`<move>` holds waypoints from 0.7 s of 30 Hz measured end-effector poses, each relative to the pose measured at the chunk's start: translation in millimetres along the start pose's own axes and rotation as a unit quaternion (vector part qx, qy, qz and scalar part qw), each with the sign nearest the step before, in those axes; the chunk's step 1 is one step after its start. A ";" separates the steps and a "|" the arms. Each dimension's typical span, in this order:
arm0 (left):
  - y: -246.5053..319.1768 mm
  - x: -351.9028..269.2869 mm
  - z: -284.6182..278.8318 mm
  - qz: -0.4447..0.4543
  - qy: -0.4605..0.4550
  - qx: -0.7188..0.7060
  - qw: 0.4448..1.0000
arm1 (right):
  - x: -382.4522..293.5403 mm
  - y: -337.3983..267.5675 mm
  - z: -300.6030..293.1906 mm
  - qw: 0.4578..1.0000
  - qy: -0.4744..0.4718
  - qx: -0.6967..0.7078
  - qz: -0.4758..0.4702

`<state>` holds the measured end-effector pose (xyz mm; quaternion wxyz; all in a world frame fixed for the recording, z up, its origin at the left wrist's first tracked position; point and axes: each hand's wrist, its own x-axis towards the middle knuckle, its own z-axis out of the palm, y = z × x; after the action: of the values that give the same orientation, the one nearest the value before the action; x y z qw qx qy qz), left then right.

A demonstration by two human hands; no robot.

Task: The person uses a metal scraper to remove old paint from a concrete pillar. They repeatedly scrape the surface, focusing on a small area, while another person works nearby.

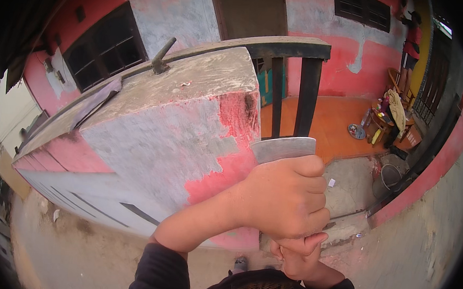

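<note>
My left hand (288,193) is closed in a fist around the hidden grip of a tool with a broad, flat metal blade (284,150). The blade lies over the corner of a low wall (167,140), whose face shows grey patches beside peeling pink paint. Just below, at the underside of the left fist, is my right hand (298,256), its fingers curled and its thumb raised. What the right hand holds, if anything, is hidden.
A black railing (309,93) rises behind the wall corner. A cloth (97,103) and a metal stub (163,57) are on the ledge. Farther right, a person (411,48) stands raised at the house wall, near a cluttered table (382,119) and a bucket (391,176).
</note>
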<state>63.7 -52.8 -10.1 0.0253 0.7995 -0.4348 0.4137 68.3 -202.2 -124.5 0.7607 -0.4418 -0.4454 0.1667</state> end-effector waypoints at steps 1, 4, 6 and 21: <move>-1.7 1.3 -1.0 0.004 0.004 0.001 1.000 | -0.2 -5.5 5.1 1.000 0.017 0.012 0.000; -6.6 7.0 -3.8 0.011 0.014 -0.003 1.000 | 4.6 -12.7 -7.0 0.999 -0.039 -0.027 0.010; -8.0 6.7 -2.8 0.018 0.028 -0.010 0.999 | 4.7 -10.2 -6.0 0.999 -0.034 -0.026 0.002; -6.0 9.8 -5.9 0.017 0.075 -0.033 0.997 | 8.2 -38.9 0.7 0.997 -0.037 -0.040 0.050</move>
<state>67.0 -53.4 2.3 0.0775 0.7577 -0.4585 0.4579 66.8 -218.1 -88.1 0.7162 -0.4868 -0.4572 0.2027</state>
